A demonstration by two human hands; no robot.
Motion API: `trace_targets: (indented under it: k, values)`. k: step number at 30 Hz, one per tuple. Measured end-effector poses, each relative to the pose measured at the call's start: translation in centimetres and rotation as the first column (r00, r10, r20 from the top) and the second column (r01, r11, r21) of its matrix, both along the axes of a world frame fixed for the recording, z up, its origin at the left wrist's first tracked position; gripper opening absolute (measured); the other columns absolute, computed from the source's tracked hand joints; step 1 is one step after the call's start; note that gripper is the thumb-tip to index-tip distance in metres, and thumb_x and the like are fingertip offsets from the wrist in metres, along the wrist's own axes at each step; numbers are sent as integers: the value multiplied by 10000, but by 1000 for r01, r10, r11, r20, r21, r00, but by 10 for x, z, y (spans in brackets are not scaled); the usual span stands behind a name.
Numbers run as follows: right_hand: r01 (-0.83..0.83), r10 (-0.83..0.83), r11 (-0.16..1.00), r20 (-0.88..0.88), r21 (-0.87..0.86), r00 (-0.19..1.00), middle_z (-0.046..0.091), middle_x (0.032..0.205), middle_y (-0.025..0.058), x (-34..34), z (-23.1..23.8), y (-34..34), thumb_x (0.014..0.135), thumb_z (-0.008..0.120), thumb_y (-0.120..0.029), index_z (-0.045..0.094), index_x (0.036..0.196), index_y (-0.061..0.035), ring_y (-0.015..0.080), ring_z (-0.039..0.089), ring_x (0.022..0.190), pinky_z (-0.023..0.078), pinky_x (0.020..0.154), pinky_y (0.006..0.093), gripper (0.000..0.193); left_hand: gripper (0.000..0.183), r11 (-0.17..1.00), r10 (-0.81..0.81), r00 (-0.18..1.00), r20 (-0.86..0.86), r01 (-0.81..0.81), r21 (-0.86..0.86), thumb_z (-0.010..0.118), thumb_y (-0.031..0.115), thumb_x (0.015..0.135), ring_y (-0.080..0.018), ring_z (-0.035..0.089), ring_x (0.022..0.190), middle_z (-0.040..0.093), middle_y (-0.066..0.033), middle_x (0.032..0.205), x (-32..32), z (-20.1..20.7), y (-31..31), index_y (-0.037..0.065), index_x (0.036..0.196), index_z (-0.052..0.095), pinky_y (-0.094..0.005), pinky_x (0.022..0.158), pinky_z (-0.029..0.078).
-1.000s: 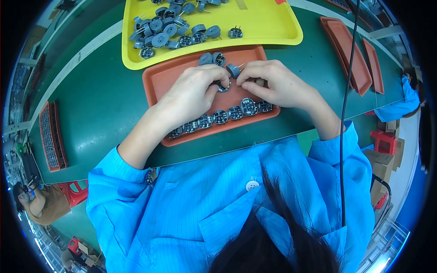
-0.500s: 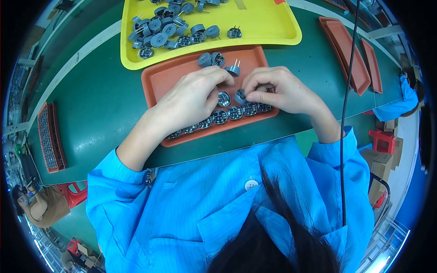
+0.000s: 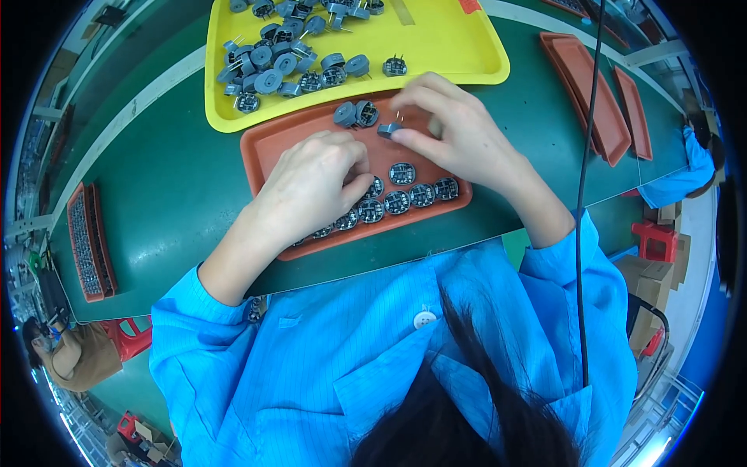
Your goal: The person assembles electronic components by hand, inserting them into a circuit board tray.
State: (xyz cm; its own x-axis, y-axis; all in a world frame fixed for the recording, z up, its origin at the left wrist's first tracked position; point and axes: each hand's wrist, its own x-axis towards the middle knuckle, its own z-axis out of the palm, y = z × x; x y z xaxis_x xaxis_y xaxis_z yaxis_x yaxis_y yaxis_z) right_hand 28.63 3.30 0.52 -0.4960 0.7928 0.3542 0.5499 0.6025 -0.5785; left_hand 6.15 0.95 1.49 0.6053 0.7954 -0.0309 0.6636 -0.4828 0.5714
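Over the left part of the orange tray (image 3: 257,156), my left hand (image 3: 315,175) is curled closed. Its thumb tip is beside a round component (image 3: 376,187) with a dark circuit face up; whatever lies between the fingers is hidden. My right hand (image 3: 463,132) reaches over the tray's right side, thumb and fingers apart around a grey round component with upright pins (image 3: 389,131). The thumb is at its edge. Several round components (image 3: 397,203) form a row along the near rim, circuit side up. Another component (image 3: 402,173) lies just behind that row.
Beyond stands a yellow tray (image 3: 459,54) with a heap of grey pinned components (image 3: 268,81). Two grey components (image 3: 355,114) lie at the orange tray's far side. Orange trays (image 3: 587,101) are at right, filled trays (image 3: 89,241) at left. A black cable (image 3: 583,194) hangs at right.
My right hand has let go of a component, which now lies flat behind the near row, and moved away to the pinned one. My left hand has shifted slightly nearer. The view has moved a little.
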Motion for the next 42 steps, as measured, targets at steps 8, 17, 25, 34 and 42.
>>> trace_targets:
  k: [8,17,25,34,42]
  values:
    - [-64,68,998,267,-22,961,613,938,146,17,-6,-4,801,710,-42,616,968,-7,351,629,856,532,730,415,195,88,999,-11,999,51,8,52,647,62,814,-323,634,918,651,-137,897,-1,-7,-3,16,888,656,-443,799,529]
    - [-101,178,867,114,-488,978,682,951,166,21,28,-12,836,684,-98,691,1017,-1,332,674,901,544,791,411,205,140,991,-69,967,245,37,131,600,20,868,-365,646,921,640,-175,992,22,-19,1,-8,996,652,-431,819,529]
    - [-39,38,998,20,47,999,660,841,159,-28,-12,24,857,676,-163,656,949,-17,337,667,813,546,746,419,174,208,901,147,976,164,-200,384,674,25,797,-318,638,878,569,-118,941,5,-12,11,31,989,594,-415,732,540]
    - [-57,58,993,-8,100,998,659,896,160,-13,-19,19,857,653,-92,635,892,11,361,661,826,543,735,433,110,243,835,76,994,-72,-24,550,690,37,783,-287,644,891,605,-115,944,0,-29,29,14,1016,626,-377,766,539]
    - [-292,179,948,540,131,823,613,891,88,28,14,4,702,679,1,699,876,-3,243,574,953,521,857,333,174,236,818,28,994,-110,40,574,636,7,789,-290,653,883,634,-130,947,-8,-22,27,4,1025,653,-393,784,535]
